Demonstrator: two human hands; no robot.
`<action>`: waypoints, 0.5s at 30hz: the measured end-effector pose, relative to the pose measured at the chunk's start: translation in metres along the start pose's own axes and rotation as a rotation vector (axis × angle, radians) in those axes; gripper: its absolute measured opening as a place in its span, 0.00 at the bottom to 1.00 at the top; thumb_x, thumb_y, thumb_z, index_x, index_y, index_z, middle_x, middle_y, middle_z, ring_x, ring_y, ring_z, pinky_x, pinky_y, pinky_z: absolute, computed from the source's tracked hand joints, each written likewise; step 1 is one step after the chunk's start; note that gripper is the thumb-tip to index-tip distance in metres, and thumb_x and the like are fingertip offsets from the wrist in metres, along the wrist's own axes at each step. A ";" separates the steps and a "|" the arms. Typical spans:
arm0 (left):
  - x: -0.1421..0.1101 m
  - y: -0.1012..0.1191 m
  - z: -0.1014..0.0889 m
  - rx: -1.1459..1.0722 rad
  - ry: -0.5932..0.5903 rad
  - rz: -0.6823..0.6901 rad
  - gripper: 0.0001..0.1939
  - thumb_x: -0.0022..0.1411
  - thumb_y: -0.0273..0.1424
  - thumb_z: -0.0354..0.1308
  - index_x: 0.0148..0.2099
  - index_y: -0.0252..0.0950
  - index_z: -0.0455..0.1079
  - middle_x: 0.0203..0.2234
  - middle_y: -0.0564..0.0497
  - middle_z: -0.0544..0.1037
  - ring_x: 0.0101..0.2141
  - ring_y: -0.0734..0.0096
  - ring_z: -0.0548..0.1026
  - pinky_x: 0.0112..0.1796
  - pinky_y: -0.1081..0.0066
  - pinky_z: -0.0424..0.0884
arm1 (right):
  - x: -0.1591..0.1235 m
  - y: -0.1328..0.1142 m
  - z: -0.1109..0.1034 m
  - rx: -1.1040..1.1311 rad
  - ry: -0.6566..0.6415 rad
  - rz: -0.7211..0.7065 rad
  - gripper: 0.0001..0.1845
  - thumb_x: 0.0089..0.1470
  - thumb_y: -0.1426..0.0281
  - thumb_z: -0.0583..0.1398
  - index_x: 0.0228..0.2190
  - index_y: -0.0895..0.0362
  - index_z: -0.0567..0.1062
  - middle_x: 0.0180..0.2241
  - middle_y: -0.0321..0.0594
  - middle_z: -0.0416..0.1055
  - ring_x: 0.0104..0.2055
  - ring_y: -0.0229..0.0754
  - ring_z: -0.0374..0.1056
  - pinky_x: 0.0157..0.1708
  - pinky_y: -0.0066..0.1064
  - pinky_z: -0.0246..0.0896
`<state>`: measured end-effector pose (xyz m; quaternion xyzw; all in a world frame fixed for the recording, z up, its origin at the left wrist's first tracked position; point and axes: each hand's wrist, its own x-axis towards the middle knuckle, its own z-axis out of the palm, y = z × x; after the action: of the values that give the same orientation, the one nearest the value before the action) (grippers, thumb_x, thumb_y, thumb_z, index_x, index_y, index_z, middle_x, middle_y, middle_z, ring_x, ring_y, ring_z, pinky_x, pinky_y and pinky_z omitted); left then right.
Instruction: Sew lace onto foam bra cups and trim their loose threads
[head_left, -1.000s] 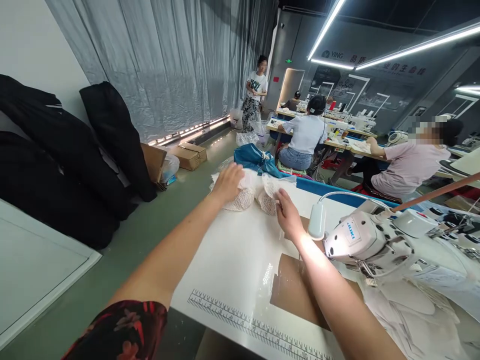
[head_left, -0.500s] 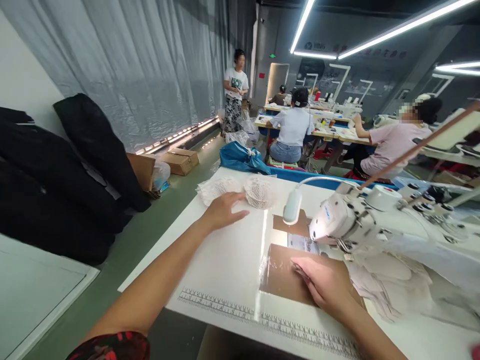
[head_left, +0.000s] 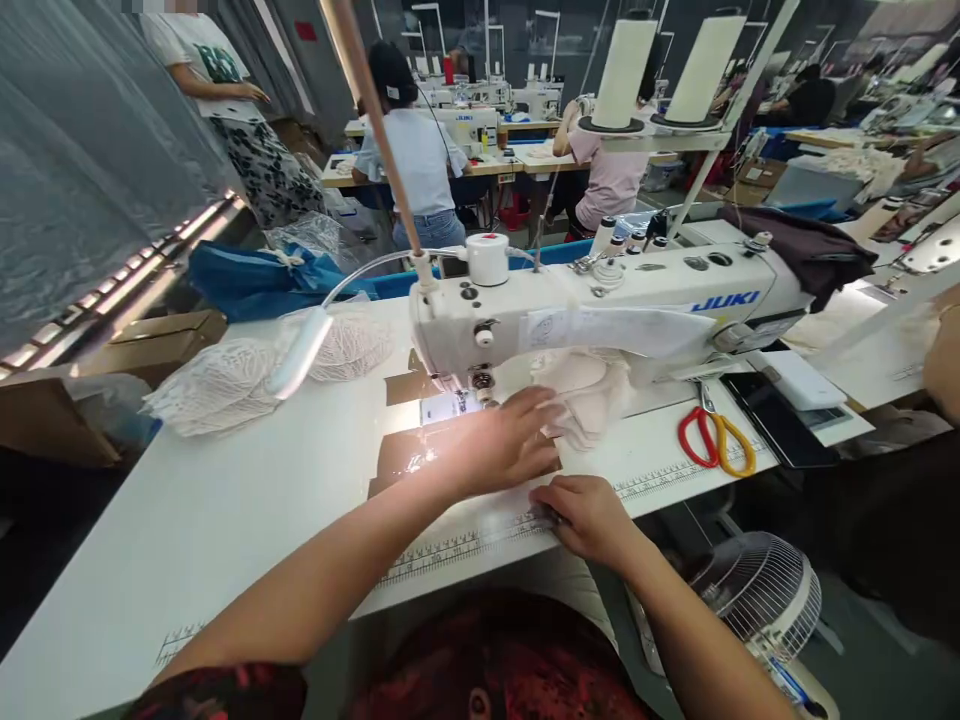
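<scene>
My left hand (head_left: 510, 445) reaches across the sewing machine bed, fingers stretched out at the edge of a pile of pale fabric pieces (head_left: 589, 395). It looks open, and whether the fingertips touch the cloth I cannot tell. Close by, at the table's front edge, my right hand (head_left: 589, 515) is closed around a small dark object, mostly hidden by the fingers. The white sewing machine (head_left: 600, 310) stands just behind both hands. Two lacy, cup-shaped pale pieces (head_left: 225, 385) lie on the left part of the white table (head_left: 217, 520).
Red-and-yellow-handled scissors (head_left: 716, 440) lie to the right, beside a dark phone-like slab (head_left: 780, 420). A lamp (head_left: 300, 350) on a bent neck hangs over the table's left. A fan (head_left: 765, 590) stands below right. Several people sit or stand beyond.
The view has swung right. My left hand has left the lacy pieces and moved right to the fabric pile. My right hand has drawn back to the table's front edge, still closed.
</scene>
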<state>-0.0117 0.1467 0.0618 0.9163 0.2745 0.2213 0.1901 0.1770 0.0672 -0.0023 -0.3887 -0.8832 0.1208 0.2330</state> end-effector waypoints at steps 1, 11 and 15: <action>0.013 -0.007 0.010 0.027 0.045 -0.035 0.27 0.62 0.34 0.57 0.63 0.34 0.61 0.63 0.37 0.60 0.64 0.50 0.57 0.61 0.52 0.60 | 0.000 0.001 -0.001 0.031 0.004 0.012 0.18 0.44 0.79 0.56 0.39 0.56 0.75 0.28 0.38 0.74 0.29 0.41 0.68 0.28 0.29 0.57; 0.073 -0.050 0.040 0.016 0.266 -0.164 0.19 0.65 0.30 0.49 0.55 0.34 0.70 0.54 0.42 0.74 0.56 0.59 0.71 0.58 0.56 0.68 | 0.003 0.008 -0.007 0.285 0.070 0.133 0.14 0.48 0.77 0.60 0.39 0.55 0.75 0.32 0.38 0.75 0.33 0.40 0.70 0.32 0.29 0.63; 0.069 -0.037 0.041 0.070 0.423 0.030 0.17 0.66 0.28 0.47 0.53 0.33 0.69 0.53 0.39 0.74 0.56 0.62 0.70 0.56 0.58 0.69 | 0.011 0.004 -0.004 0.107 0.108 0.276 0.26 0.50 0.73 0.61 0.53 0.57 0.70 0.55 0.54 0.69 0.43 0.50 0.74 0.36 0.37 0.71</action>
<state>0.0451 0.2069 0.0311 0.8593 0.3021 0.4020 0.0931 0.1751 0.0788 0.0031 -0.4993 -0.7999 0.1774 0.2819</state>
